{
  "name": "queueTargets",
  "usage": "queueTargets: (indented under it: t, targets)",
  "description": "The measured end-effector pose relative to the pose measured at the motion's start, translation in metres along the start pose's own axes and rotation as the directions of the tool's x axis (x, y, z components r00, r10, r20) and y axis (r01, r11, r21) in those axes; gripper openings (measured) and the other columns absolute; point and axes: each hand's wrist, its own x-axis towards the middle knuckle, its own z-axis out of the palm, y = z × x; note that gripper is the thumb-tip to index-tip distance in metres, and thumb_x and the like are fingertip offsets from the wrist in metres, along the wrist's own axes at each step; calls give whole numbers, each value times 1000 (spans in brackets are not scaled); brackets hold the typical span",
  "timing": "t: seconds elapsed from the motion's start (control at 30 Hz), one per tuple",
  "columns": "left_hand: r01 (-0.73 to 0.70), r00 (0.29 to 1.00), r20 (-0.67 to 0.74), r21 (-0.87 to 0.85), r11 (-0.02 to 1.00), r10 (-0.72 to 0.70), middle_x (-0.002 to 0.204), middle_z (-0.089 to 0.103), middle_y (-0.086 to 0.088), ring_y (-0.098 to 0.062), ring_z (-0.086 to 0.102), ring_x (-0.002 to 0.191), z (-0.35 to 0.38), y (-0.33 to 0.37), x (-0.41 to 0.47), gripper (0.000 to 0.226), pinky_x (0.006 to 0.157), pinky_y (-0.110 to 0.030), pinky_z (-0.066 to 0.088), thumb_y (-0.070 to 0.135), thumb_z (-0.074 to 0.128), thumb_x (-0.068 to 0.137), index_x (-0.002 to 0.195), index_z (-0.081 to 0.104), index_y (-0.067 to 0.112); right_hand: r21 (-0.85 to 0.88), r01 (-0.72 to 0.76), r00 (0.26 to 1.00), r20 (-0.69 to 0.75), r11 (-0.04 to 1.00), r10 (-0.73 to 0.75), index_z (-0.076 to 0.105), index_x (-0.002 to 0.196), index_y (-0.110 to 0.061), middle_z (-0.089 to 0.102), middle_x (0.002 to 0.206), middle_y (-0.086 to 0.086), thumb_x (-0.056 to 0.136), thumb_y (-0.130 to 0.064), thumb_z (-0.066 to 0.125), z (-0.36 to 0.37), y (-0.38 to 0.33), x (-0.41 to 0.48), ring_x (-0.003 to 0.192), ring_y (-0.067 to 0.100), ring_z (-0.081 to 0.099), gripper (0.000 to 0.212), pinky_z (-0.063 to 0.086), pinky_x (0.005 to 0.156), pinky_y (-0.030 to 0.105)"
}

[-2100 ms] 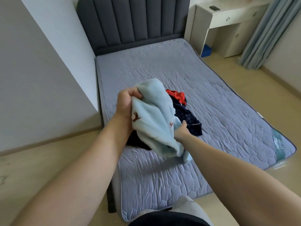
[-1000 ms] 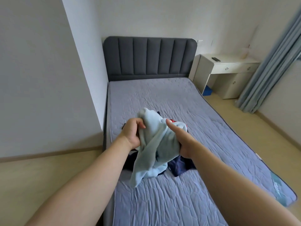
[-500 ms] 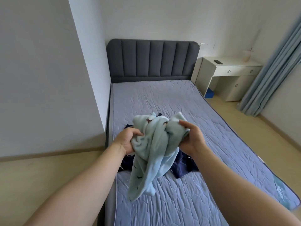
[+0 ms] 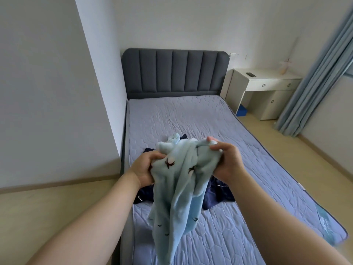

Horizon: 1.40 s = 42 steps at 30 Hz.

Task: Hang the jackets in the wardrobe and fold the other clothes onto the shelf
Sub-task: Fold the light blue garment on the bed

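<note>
Largest first. The bed's grey-lilac quilted mattress [image 4: 191,121] runs from centre view out to 5 o'clock, with a padded dark-grey headboard [image 4: 174,71] at 12. A white surface with drawers [image 4: 267,81] stands at 2 o'clock and a pale blue curtain [image 4: 315,83] at 3. I see no wardrobe or shelf.

Task item: a light-blue fleece garment with small dark motifs [image 4: 179,188] is bunched and held in the air over the foot half of the mattress, its loose end hanging toward 6 o'clock. A heap of dark navy clothes [image 4: 219,194] lies on the mattress under it.

My reading of the step is that the fleece piece is being sorted out to find its edges before folding. To do it well, I would:
- feed along the top edge until a hem or band turns up
- draw the hands apart toward 9 and 3
- let the weight straighten it
- lay it flat on bare mattress at 12, clear of the navy heap

Left hand [image 4: 143,169], at 9 o'clock of the bundle, has its fingers [image 4: 152,155] curled tight into the cloth. Right hand [image 4: 227,163], at 3 o'clock, pinches a top fold narrowly between thumb and fingers [image 4: 217,148].
</note>
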Motion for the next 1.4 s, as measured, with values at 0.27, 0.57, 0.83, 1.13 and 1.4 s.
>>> queueTargets:
  t: [0.27, 0.57, 0.83, 1.13, 1.4]
  targets:
    - [213, 976, -84, 182, 960, -200, 126, 68, -23, -38, 66, 114, 21, -19, 14, 50, 111, -59, 40, 39, 66, 92, 129, 67, 4, -415, -298, 952, -194, 860, 236, 68, 123, -3, 74, 108, 22, 83, -14, 75, -6, 26, -5, 99, 40, 73, 42, 56, 90, 61]
    - [12, 1000, -18, 152, 988, -9, 118, 65, -24, -40, 62, 112, 36, -2, 24, 42, 110, -54, 44, 2, 62, 73, 114, 70, 1, -287, -133, 991, -28, 949, 130, 68, 127, -7, 69, 124, 20, 84, -29, 80, -25, -14, -19, 115, 39, 66, 49, 52, 99, 58]
    - [-186, 975, -17, 475, 860, 220, 122, 72, 4, -13, 67, 113, 103, -16, 34, 57, 98, -41, 54, 35, 83, 73, 126, 64, 28, -733, 214, 955, 17, 646, -297, 76, 92, -40, 78, 93, -7, 92, -30, 73, -6, -30, -15, 89, 9, 74, 10, 58, 71, 24]
    - [-318, 930, -95, 277, 906, 356, 118, 71, -8, -20, 71, 104, 147, 19, 44, 73, 85, -36, 58, 59, 69, 70, 128, 60, 16, -834, 366, 818, 77, 412, -569, 70, 103, -39, 72, 91, -22, 97, -24, 63, 2, -80, -29, 83, -4, 65, 17, 53, 72, 26]
    - [-353, 934, 190, 629, 692, 304, 111, 75, -4, -23, 71, 107, 200, 28, 60, 61, 88, -36, 60, 21, 92, 69, 123, 64, 21, -850, 413, 753, 118, 326, -647, 64, 106, -42, 69, 97, -15, 91, -17, 65, 13, -121, -47, 94, 5, 65, 29, 57, 76, 29]
